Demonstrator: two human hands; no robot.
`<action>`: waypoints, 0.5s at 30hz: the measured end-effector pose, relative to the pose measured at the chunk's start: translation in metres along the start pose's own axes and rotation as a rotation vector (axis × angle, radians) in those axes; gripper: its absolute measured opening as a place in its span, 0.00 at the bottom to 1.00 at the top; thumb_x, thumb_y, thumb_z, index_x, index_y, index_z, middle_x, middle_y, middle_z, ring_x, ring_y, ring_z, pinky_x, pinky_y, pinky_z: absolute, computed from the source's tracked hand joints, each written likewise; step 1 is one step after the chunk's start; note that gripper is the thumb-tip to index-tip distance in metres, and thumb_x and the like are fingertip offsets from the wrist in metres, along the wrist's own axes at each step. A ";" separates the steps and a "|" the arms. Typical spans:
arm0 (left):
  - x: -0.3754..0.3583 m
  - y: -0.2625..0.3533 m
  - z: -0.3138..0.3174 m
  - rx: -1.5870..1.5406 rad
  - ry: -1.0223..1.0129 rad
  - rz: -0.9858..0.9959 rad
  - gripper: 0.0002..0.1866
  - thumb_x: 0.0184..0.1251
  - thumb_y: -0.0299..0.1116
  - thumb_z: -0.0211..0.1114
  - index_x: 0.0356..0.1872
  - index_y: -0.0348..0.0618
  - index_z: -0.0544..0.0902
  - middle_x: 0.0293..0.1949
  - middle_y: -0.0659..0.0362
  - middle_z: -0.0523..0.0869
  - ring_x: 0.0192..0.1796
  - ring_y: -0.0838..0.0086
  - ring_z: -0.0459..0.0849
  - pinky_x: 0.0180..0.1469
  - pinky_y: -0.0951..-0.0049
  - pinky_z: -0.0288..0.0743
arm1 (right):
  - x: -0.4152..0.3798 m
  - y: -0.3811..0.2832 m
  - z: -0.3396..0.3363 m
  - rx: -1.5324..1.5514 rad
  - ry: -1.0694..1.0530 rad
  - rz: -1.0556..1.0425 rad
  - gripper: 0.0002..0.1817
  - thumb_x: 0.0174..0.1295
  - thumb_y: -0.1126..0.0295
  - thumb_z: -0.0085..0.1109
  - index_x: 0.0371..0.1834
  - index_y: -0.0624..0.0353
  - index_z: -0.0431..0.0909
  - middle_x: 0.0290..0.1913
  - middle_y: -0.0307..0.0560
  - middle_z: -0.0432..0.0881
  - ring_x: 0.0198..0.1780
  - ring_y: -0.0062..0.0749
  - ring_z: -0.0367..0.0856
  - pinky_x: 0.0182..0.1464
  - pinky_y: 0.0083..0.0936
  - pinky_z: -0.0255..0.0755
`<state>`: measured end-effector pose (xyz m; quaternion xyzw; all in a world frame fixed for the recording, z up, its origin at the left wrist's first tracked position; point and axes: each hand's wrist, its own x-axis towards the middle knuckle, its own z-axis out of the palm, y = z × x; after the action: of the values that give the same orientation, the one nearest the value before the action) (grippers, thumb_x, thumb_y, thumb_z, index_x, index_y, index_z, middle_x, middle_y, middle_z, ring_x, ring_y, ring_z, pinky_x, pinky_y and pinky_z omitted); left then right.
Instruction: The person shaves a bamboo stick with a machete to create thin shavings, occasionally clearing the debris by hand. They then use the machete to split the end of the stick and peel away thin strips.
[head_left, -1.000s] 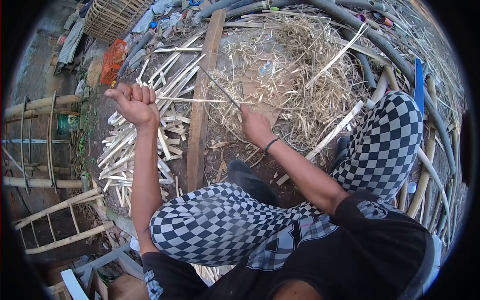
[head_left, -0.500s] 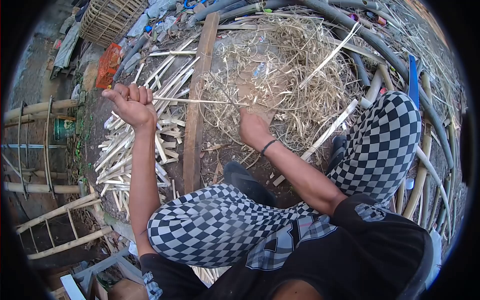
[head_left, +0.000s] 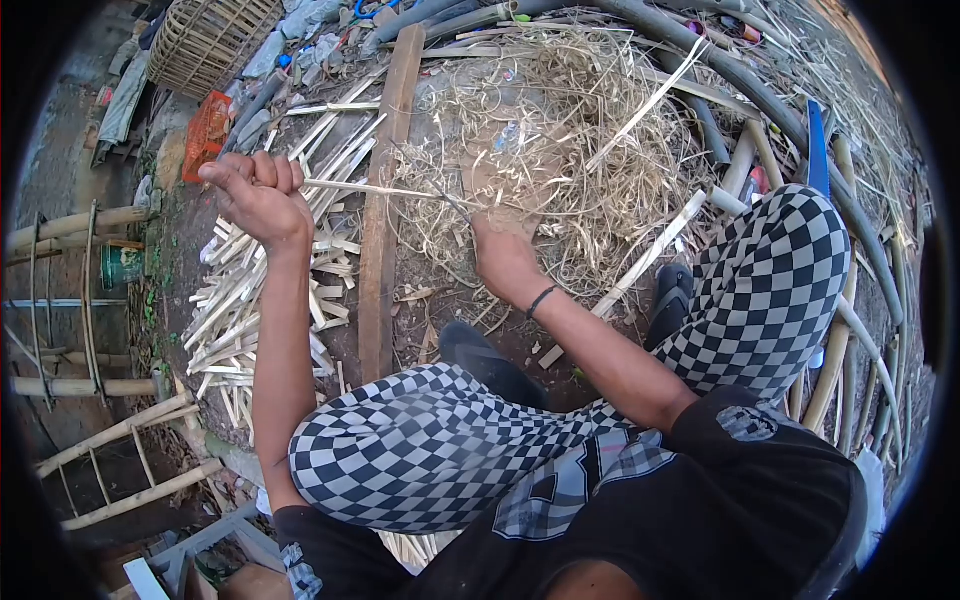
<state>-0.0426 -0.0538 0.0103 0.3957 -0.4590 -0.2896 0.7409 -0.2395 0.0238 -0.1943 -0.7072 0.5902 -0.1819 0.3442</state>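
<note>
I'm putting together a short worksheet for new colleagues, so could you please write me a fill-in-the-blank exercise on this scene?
1. A pale strip runs from the ____ hand toward the thin blade held in the right hand.
2. The dark wristband circles the ____ wrist.
3. The wooden plank lies ____ the pile of pale sticks and the tangle of shavings.
4. The long, flat object just beyond the right knee is coloured ____.

Missing words: left; right; between; blue.

Thin strip [head_left: 345, 185] and blade [head_left: 455, 204] barring the gap between hands [head_left: 505, 262], plank [head_left: 377, 270] beneath, open air above shavings [head_left: 625, 140], knees [head_left: 785, 275] either side
</note>
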 end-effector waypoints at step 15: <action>-0.016 0.005 0.024 -0.028 -0.123 0.048 0.31 0.77 0.66 0.47 0.23 0.53 0.55 0.14 0.70 0.50 0.16 0.82 0.45 0.19 0.73 0.42 | -0.016 -0.058 -0.046 0.243 0.038 -0.103 0.08 0.72 0.72 0.46 0.50 0.60 0.65 0.27 0.69 0.80 0.33 0.73 0.81 0.39 0.61 0.73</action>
<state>-0.0711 -0.0461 0.0140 0.3556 -0.5089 -0.3022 0.7234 -0.2326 0.0308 -0.1196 -0.6859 0.5332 -0.2831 0.4063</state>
